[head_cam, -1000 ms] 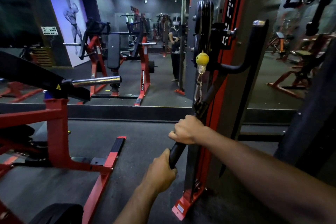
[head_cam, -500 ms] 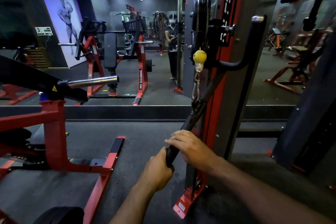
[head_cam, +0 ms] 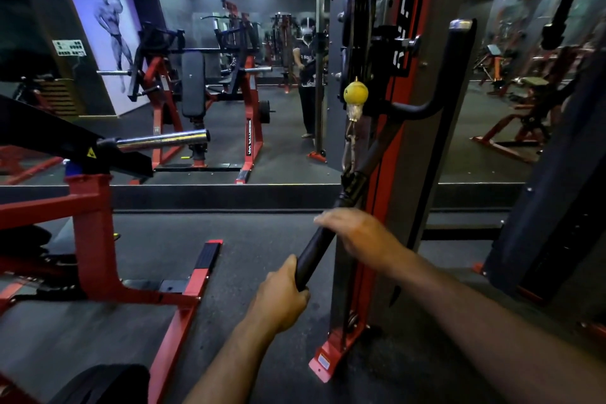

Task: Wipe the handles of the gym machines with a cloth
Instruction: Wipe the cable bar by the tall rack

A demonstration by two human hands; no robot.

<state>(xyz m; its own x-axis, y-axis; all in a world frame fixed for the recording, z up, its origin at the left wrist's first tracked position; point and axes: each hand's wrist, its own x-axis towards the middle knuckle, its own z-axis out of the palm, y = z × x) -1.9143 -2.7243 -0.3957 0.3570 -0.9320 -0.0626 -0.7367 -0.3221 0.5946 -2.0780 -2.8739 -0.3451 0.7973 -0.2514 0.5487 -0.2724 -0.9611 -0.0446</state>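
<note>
**Working the cable bar, no cloth in sight**

Hanging from a clip [head_cam: 348,151] under a yellow stopper ball [head_cam: 355,92], the black bar handle [head_cam: 314,246] slants down and left from the red-and-grey cable tower [head_cam: 387,154], near centre of view.

Left hand [head_cam: 282,298]: fingers wrapped tight round the bar's lower end, steadying it.

Right hand [head_cam: 357,236]: laid over the bar higher up, fingers fairly straight and blurred. Whether the palm presses the bar or just hovers over it, cannot tell.

No cloth visible in either hand; if one sits under the right palm, it is hidden.

Step in hand, as judged: mid-wipe on this bar, left hand anchoring and right hand doing the passes.

Next move likely calls for running the right hand along the shaft up toward the clip, then swapping grips so the part under the left hand gets covered too. The bar swings freely on its clip, so a firm hold matters.

Around: a curved black grip [head_cam: 459,69] fixed to the tower, a red plate-loaded frame [head_cam: 91,223] with a chrome sleeve [head_cam: 164,139] at left, and a wall mirror [head_cam: 229,108] behind.
</note>
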